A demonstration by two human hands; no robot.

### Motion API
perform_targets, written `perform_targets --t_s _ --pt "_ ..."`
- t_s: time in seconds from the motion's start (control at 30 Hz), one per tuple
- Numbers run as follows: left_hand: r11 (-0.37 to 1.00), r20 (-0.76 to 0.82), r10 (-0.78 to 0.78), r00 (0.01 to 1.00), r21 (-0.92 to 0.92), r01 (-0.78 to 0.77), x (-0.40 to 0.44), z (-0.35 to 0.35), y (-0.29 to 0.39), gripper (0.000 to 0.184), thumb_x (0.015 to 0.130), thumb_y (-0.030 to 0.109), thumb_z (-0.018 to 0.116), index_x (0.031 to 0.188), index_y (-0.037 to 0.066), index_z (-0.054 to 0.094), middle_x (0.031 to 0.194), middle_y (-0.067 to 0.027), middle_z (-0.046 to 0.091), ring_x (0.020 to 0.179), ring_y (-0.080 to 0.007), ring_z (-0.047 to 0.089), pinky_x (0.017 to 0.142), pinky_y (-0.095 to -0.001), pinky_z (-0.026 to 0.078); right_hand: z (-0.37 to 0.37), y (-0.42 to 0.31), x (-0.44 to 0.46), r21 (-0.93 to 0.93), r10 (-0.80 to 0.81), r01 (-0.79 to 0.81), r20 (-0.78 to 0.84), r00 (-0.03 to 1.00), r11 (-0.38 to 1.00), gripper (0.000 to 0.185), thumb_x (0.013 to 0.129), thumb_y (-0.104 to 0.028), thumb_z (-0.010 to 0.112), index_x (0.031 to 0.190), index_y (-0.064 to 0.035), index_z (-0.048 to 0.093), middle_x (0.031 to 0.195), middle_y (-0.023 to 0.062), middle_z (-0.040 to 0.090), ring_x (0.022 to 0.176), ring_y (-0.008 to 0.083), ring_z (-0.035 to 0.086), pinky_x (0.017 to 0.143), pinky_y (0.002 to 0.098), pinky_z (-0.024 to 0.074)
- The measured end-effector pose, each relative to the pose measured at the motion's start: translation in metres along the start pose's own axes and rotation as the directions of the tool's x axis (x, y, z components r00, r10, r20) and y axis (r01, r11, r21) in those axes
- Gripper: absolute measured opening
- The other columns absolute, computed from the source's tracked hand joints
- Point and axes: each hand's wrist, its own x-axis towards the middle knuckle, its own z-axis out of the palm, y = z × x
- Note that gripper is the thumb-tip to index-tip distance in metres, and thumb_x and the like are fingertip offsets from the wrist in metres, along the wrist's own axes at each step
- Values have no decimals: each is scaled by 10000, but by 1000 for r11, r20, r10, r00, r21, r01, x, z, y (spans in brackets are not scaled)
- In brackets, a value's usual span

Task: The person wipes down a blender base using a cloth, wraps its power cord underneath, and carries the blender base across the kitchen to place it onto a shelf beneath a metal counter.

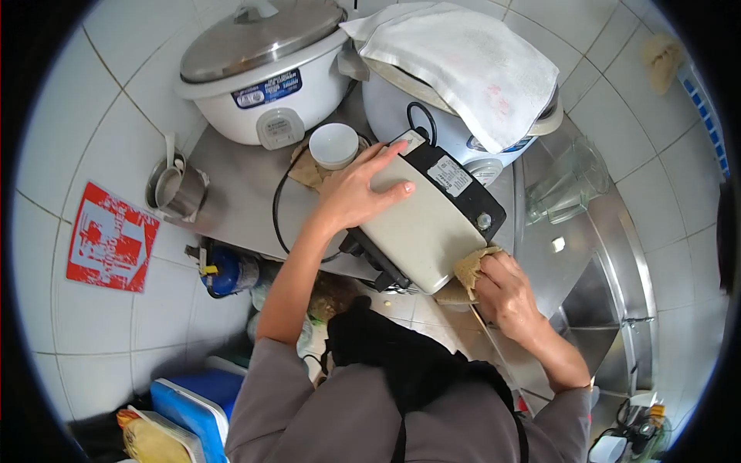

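A box-shaped cream electrical appliance point(421, 220) with a black end panel, a label and a black cord stands tilted on the steel counter. My left hand point(359, 189) lies on its cream casing, fingers and thumb stretched apart. In my right hand point(505, 293) is a bunched tan cloth point(472, 270), pressed against the appliance's near right corner. The fingers are closed round the cloth. Black handle-like parts point(374, 262) stick out on the appliance's left side. A small white bowl point(333, 146) sits just beyond my left hand.
Two large rice cookers stand behind: one with a metal lid point(262, 38), the other under a white towel point(471, 65). A clear glass jug point(567, 185) is at the right, near the steel sink point(594, 297). Metal cups point(177, 189) hang on the left; a blue cylinder point(230, 272) is below.
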Motion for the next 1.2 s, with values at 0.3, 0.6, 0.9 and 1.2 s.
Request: perform_targets --t_s 0.3,0.6,0.9,1.2 --pt "998 23 -13 1000 -54 14 -2 -4 4 635 761 526 591 1330 302 417 1373 -139 397 1222 -328 426 988 -377 359 3 -11 19 80 -72 62 119 990 995 269 567 -11 617 828 50 589 938 137 541 825 285 543 698 352 461" --pt "999 58 -48 997 18 47 -1 -4 8 651 764 557 573 1340 309 399 1382 -122 389 1226 -314 428 989 -391 362 11 -20 32 15 -198 198 163 966 980 291 596 -76 591 873 3 631 846 46 508 791 188 509 658 289 430" --pt "999 75 -52 996 7 51 1 -6 6 626 769 553 567 1329 323 410 1377 -101 398 1152 -322 492 940 -384 408 30 -34 49 -112 -239 261 179 955 959 239 628 -134 574 809 6 643 833 47 510 801 168 487 656 262 388" --pt "997 82 -69 994 43 65 0 -7 9 642 763 574 570 1331 324 406 1382 -104 392 1182 -335 464 958 -390 390 21 -63 30 -369 -53 187 345 937 910 210 639 -130 570 808 -17 623 803 48 469 788 182 470 639 270 385"
